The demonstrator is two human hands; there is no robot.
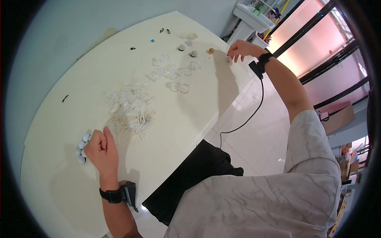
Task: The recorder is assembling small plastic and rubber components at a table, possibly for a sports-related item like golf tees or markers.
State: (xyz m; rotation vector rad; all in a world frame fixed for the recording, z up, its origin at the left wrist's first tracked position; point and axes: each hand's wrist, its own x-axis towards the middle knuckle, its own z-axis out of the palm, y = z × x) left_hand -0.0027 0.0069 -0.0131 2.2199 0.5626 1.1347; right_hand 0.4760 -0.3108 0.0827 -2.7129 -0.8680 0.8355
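On the left of the pale table my left hand is closed, its fingers curled in and the thumb side up. It rests beside several small white balls and partly covers them; whatever is inside the fist is hidden. At the table's far right edge my right hand bends downward, thumb and forefinger drawn together and the other fingers hanging loosely. A tiny whitish object shows right at its fingertips, too small to name. Between the hands lies a loose heap of white cotton swabs.
Clear plastic pieces lie mid-table. Beyond them are round pieces, a tan one, a blue disc and black clips. Black cloth hangs near the front edge. A cable runs down from my right wrist.
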